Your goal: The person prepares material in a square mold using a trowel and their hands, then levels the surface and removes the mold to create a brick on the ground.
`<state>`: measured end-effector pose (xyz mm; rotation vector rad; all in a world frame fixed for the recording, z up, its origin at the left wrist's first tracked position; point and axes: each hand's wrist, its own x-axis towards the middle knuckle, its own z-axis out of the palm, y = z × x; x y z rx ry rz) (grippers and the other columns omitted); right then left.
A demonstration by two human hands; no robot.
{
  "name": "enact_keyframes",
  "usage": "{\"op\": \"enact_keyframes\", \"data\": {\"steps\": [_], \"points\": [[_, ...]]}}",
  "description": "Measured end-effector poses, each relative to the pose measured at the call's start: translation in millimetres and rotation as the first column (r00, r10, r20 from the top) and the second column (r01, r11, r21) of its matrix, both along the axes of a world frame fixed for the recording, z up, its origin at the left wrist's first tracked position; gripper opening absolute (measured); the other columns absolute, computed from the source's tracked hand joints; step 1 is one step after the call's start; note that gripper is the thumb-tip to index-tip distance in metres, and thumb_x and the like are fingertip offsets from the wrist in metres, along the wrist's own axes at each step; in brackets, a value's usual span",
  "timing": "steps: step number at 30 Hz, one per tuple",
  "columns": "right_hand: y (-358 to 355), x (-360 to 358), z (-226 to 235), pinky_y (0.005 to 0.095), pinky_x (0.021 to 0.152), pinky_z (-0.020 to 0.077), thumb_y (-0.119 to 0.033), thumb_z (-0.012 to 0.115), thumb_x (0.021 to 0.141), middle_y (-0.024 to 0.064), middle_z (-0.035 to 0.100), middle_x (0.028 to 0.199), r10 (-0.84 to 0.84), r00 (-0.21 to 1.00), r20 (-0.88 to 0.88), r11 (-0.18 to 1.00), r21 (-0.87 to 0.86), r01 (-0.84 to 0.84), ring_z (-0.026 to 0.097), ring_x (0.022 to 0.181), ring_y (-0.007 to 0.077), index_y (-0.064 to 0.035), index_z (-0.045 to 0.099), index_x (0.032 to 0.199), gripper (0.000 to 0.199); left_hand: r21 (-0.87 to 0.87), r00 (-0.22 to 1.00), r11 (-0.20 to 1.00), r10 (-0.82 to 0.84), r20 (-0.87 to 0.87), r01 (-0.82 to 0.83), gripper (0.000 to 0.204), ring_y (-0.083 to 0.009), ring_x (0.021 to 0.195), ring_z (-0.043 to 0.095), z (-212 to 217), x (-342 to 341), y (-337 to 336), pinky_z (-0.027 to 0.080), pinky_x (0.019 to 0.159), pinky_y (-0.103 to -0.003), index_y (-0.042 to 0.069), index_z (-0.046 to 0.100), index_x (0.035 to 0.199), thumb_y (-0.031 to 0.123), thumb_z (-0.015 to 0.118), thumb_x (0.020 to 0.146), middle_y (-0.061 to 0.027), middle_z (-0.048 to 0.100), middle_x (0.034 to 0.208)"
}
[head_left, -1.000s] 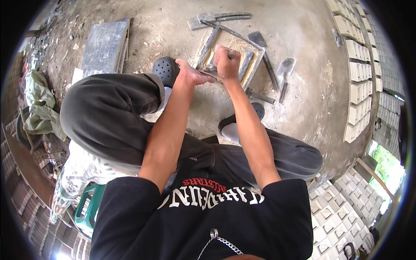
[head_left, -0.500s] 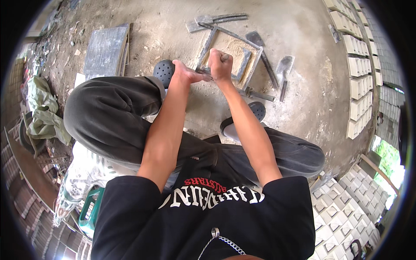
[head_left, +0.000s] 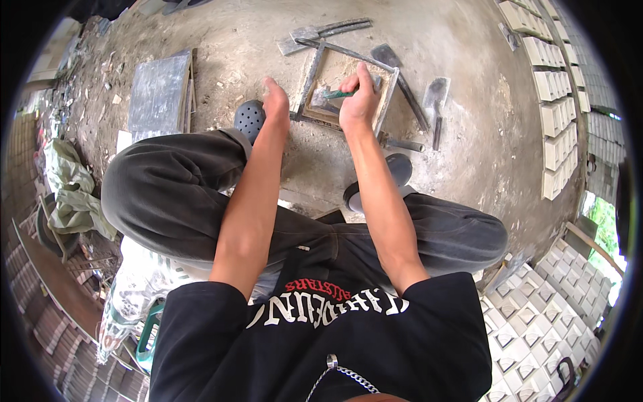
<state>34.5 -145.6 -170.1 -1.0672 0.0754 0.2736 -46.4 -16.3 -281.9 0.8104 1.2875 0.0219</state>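
Observation:
A square metal mould frame [head_left: 313, 75] lies on the concrete floor in front of me, with grey mortar inside. My right hand [head_left: 358, 100] is closed around a green-handled trowel [head_left: 329, 96] whose blade sits inside the frame. My left hand [head_left: 276, 99] rests at the frame's near left corner, fingers bent, holding nothing that I can see. I am squatting, with both knees in dark trousers below my arms.
Flat trowels [head_left: 437, 100] and metal bars [head_left: 328, 30] lie around the frame. A grey slab [head_left: 159, 90] lies to the left. Rows of cast white blocks [head_left: 556, 107] line the right side and more blocks [head_left: 536, 321] the lower right. Green cloth [head_left: 70, 191] and a sack are at left.
My right hand has shifted right inside the frame and now shows the green trowel handle. My left hand moved slightly back from the frame's edge.

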Motion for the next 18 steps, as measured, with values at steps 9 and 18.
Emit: {"op": "enact_keyframes", "data": {"steps": [9,18], "points": [[-15,-9,25,0.0317,0.048,0.0363,-0.02,0.05,0.098,0.0015,0.038,0.045,0.158,0.97,0.183,0.975,-0.187,-0.124,0.036,0.042,0.0119,-0.0115,0.033,0.049,0.052,0.033,0.885,0.921,-0.383,0.264,0.389,0.113,-0.0313,0.15,0.012,13,-2,-26,0.005,0.121,-0.036,-0.014,0.008,0.149,0.081,0.004,0.088,-0.0268,0.011,0.16],[-9,-11,1,0.0308,0.044,0.0281,-0.015,0.049,0.097,-0.0004,0.039,0.046,0.053,0.985,0.166,0.996,-0.073,-0.041,0.034,0.041,0.01,-0.0101,0.035,0.049,0.05,-0.045,0.878,0.922,-0.349,0.328,0.384,0.114,-0.0267,0.151,0.005,8,-7,-30,-0.001,0.121,-0.035,-0.012,0.006,0.15,0.082,-0.002,0.086,-0.0225,0.007,0.162]]}}
